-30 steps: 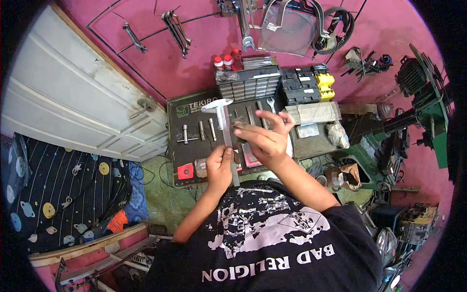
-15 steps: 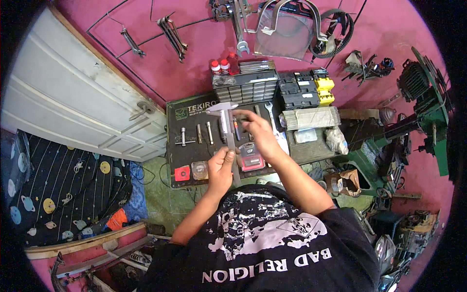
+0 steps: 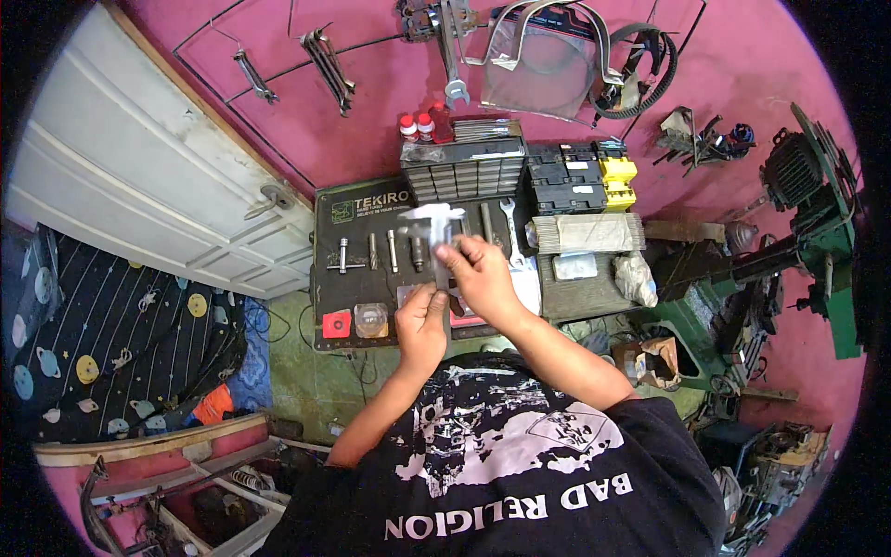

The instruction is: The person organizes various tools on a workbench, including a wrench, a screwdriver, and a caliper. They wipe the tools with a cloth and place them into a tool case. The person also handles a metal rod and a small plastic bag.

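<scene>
A silver vernier caliper (image 3: 440,226) stands upright over the workbench, its jaws at the top and slightly blurred. My left hand (image 3: 422,325) is closed round the lower beam. My right hand (image 3: 483,280) grips the caliper higher up, thumb and fingers pressed at its sliding part. Behind it on the dark bench mat (image 3: 357,278) lie a T-handle socket wrench (image 3: 343,256), a short metal rod (image 3: 373,251), a long socket (image 3: 393,252) and a dark cylindrical tool (image 3: 418,255). A combination wrench (image 3: 511,232) lies to the right. My hands partly cover a red package (image 3: 471,330).
A small-drawer cabinet (image 3: 464,174) stands at the back, with black and yellow bins (image 3: 571,176) beside it. A red square packet (image 3: 336,324) and a clear case (image 3: 371,320) sit near the front edge. A white door (image 3: 167,158) is left; green machinery (image 3: 826,260) stands right.
My right hand has come down and left onto the caliper's slider; its fingers were extended beside the jaws before. My left hand keeps its hold on the beam. The view has shifted slightly.
</scene>
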`<state>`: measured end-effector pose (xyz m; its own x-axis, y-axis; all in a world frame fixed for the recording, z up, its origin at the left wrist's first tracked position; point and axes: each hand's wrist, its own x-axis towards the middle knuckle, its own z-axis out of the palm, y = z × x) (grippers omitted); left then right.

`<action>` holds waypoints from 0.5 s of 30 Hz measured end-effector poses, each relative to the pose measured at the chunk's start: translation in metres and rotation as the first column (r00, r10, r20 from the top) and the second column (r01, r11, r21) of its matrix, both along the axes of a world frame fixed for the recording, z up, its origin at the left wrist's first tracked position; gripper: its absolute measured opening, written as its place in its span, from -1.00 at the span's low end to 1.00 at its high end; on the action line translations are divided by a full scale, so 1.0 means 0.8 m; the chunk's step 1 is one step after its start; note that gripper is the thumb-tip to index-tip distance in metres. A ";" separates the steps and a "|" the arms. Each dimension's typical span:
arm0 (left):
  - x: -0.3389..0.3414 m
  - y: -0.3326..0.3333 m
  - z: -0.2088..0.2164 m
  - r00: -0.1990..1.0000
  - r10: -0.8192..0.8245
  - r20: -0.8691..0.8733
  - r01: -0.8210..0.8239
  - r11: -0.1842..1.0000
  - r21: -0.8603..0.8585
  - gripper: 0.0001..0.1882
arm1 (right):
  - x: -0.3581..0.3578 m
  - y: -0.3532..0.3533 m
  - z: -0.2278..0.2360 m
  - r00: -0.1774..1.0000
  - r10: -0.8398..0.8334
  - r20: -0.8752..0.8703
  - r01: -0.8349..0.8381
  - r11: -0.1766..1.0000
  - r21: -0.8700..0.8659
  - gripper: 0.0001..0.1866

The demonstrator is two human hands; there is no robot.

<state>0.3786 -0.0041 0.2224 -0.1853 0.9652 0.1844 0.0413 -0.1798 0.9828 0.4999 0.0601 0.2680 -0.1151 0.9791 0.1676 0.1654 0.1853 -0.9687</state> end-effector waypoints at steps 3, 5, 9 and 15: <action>0.008 -0.002 0.004 1.000 0.021 0.021 -0.020 1.000 -0.010 -0.77 | 0.002 -0.011 -0.014 0.998 0.038 -0.048 -0.043 0.992 -0.116 -0.68; 0.010 -0.005 0.002 0.998 0.038 -0.047 -0.038 0.999 -0.008 -0.78 | 0.005 -0.013 -0.009 0.998 0.038 -0.058 -0.046 0.989 -0.141 -0.69; 0.022 -0.002 0.004 0.976 0.062 -0.209 -0.052 0.997 0.055 -0.78 | 0.012 -0.007 -0.013 0.999 -0.032 -0.026 0.033 0.998 0.048 -0.69; 0.042 -0.014 0.007 0.961 0.020 -0.275 -0.029 0.999 -0.027 -0.79 | 0.033 0.018 0.002 0.998 -0.051 -0.044 0.048 0.998 -0.047 -0.67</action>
